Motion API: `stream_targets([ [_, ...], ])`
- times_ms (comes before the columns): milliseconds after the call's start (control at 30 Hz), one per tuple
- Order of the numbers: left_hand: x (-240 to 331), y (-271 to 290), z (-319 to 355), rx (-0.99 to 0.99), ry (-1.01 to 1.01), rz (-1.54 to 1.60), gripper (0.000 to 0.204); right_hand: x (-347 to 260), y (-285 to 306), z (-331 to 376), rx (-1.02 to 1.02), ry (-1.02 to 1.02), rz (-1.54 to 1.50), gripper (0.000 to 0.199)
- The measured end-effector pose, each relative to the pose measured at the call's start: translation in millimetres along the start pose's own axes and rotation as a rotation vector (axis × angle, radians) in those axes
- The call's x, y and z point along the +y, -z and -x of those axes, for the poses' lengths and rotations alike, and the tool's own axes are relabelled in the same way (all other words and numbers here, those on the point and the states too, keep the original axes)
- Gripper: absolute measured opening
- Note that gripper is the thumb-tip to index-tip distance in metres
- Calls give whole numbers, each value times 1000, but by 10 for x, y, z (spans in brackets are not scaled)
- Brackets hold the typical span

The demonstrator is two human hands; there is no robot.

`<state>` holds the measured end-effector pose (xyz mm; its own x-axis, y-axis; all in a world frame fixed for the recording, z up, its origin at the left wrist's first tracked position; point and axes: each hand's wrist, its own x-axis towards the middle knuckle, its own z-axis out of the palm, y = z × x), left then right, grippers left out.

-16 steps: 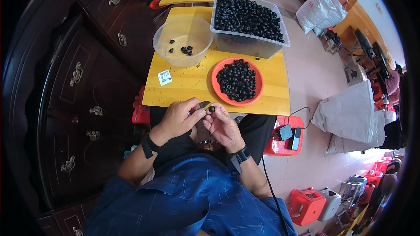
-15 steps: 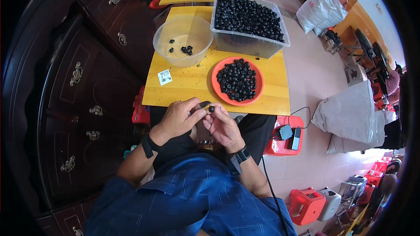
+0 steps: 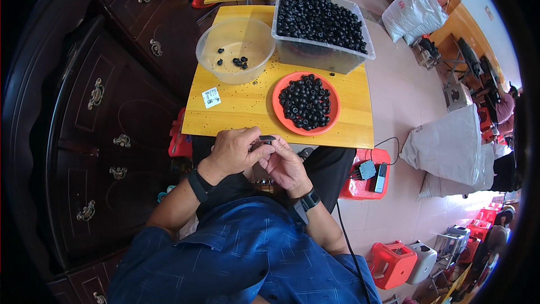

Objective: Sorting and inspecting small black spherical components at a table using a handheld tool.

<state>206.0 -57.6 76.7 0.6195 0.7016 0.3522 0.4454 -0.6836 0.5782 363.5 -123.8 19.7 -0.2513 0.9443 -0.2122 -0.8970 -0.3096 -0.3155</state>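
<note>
My left hand and my right hand meet just off the near edge of the yellow table, both closed. Between the left thumb and fingers is a small dark flat tool, whose exact kind I cannot make out. The right fingertips pinch a small black round part, largely covered by the tool and fingers. Beyond the hands, an orange-red plate is heaped with similar black ring-like parts. A clear round tub holds several more at the left.
A large clear bin full of black parts stands at the table's back right. A white label and dark crumbs lie on the yellow table. Dark cabinets line the left; a red stool bears small devices at the right.
The left hand has moved slightly toward the right hand, bringing the dark tool onto the black part. The part, plainly visible before, is now mostly covered.
</note>
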Motion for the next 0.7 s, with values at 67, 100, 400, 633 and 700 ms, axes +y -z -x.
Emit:
stream_targets([
  [67,-14,-18,3,22,-32,-16,39,10,34,-6,-4,-1,-1,12],
  [100,-19,-21,3,21,-31,-15,39,13,49,-10,-10,-1,-3,12],
  [400,-93,-31,6,-25,-15,42,38,31,95,-46,-31,-4,-13,12],
  [633,-85,28,14,-54,-24,68,35,24,10,-31,-2,-19,2,11],
  [700,-88,33,20,-44,-14,89,36,39,47,-49,-27,-17,4,11],
])
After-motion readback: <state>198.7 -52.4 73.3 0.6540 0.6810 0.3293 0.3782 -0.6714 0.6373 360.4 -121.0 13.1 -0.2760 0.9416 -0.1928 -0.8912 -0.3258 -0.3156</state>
